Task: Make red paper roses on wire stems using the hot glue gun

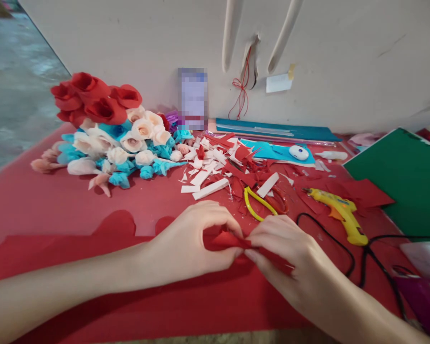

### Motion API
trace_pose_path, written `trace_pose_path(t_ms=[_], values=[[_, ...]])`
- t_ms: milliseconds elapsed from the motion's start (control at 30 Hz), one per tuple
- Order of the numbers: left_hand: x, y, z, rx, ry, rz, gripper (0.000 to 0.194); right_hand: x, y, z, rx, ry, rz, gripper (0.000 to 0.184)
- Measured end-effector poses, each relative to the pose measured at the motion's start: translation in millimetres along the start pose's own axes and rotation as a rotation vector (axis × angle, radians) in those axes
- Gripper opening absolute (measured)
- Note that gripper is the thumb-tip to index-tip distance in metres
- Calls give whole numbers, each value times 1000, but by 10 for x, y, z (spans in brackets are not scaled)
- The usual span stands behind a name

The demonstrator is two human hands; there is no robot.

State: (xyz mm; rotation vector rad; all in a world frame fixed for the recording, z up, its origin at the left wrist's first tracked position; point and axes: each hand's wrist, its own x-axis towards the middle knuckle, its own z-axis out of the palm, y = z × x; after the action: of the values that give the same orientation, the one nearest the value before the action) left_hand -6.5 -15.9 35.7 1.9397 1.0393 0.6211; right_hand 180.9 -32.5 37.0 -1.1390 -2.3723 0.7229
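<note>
Both hands meet over the front middle of the red table, pinching one small piece of red paper (pixel 231 238). My left hand (pixel 189 236) grips its left part between thumb and fingers, the fingertips closed. My right hand (pixel 284 248) pinches the right end, thumb below and fingers above. Much of the piece is hidden by my fingers. Under my hands lies a large red sheet (pixel 146 310), and rounded red paper pieces (pixel 116 223) rest just beyond my left wrist. Yellow-handled scissors (pixel 254 205) lie just past my fingertips.
Paper flowers (pixel 122 138) in red, cream and blue are heaped at the back left. White and red scraps (pixel 215 162) cover the back middle. A yellow glue gun (pixel 338 212) with a black cable (pixel 351 260) lies right, near a green board (pixel 404 177). A wall stands behind.
</note>
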Motion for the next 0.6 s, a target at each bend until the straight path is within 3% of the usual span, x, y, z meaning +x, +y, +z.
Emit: trace_pose_path(t_ms=[333, 600], values=[[64, -102, 83, -188, -59, -167, 7, 20, 145, 3, -7, -88, 30, 10], [68, -195, 151, -262, -89, -180, 9, 67, 245, -10, -34, -181, 39, 13]])
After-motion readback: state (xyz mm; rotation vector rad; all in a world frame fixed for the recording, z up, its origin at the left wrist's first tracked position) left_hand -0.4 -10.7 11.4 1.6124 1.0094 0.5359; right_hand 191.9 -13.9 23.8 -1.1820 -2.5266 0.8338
